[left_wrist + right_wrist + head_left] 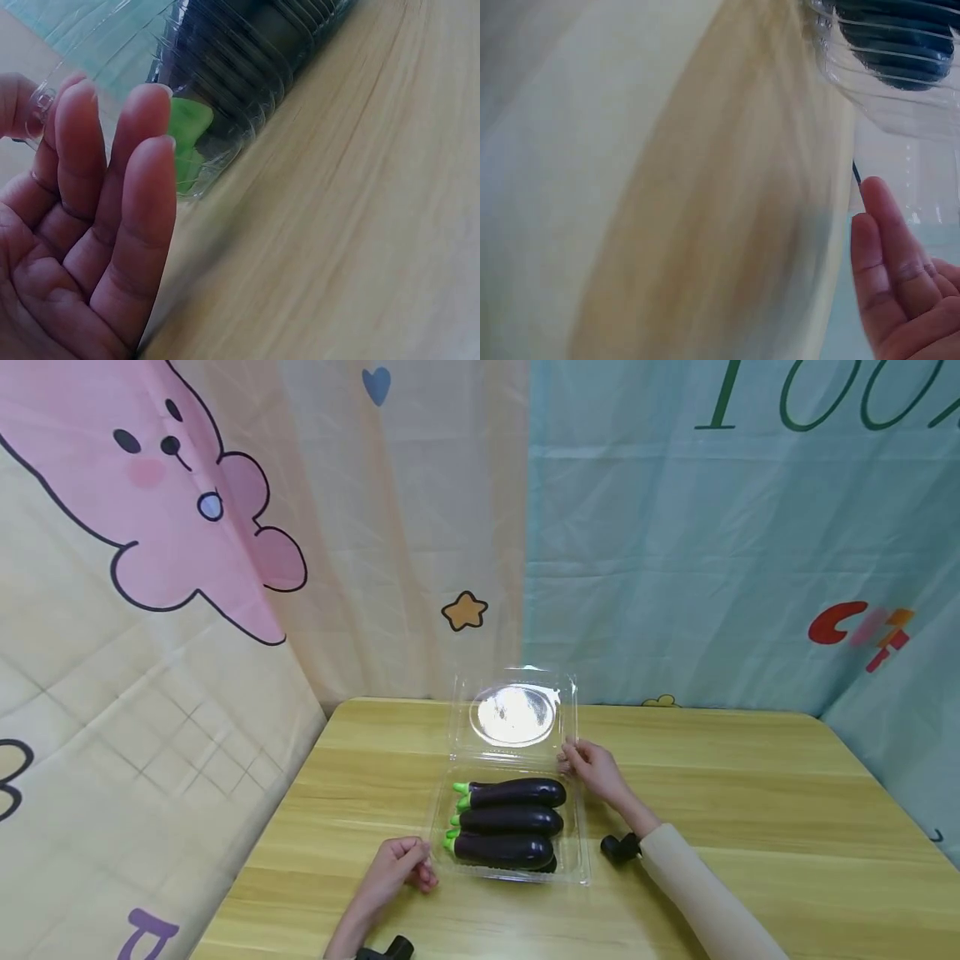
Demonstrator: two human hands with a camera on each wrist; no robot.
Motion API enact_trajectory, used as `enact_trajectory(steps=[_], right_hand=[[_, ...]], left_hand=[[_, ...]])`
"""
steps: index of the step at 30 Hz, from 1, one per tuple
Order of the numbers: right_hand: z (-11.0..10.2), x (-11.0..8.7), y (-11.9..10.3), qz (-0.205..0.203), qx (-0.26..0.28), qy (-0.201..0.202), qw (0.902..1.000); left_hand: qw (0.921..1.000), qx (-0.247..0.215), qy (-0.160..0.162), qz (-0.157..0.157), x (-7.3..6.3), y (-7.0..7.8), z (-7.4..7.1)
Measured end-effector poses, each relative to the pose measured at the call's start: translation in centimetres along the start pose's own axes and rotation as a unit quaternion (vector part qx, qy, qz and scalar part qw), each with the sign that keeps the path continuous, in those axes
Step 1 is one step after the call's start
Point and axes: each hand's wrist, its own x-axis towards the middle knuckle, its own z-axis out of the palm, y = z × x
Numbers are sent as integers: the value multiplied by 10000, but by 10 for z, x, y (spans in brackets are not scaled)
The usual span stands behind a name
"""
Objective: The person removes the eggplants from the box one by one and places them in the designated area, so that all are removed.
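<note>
A clear plastic clamshell box [573,852] sits on the table, its lid [513,714] raised at the back. Several dark purple eggplants [510,821] with green stems lie stacked in it, stems to the left. My left hand [401,864] is at the box's front left edge; in the left wrist view its thumb and index finger pinch the clear rim, the other fingers loosely bent beside a green stem [189,131]. My right hand [596,772] pinches the right edge near the hinge. In the right wrist view, its thumb is hidden.
The wooden table [712,793] reaches back to a patterned cloth curtain [675,552], with more cloth on both sides. A black wrist camera mount [620,849] sits by the right sleeve [705,885], and another black mount [397,948] on the left wrist.
</note>
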Motion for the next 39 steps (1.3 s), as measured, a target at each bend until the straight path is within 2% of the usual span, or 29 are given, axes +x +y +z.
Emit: enact_trajectory(steps=[8,14,21,31,39], right_hand=[[0,6,-1,168,-918,-267,9953],[-2,10,-6,357,-1268,-265,9909],[-5,11,-6,411,-1365,-361,9891],[-6,12,-6,508,-1422,-636,9865],[-5,13,-12,778,-1894,-378,9781]], left_hand=[[9989,-298,-358,-83,-3,-2,-4],[9987,-247,-422,-119,-3,0,-3],[9989,-201,-417,-46,-1,1,-4],[9989,-216,-360,-210,-1,3,-4],[9990,-156,-313,-275,-1,5,-2]])
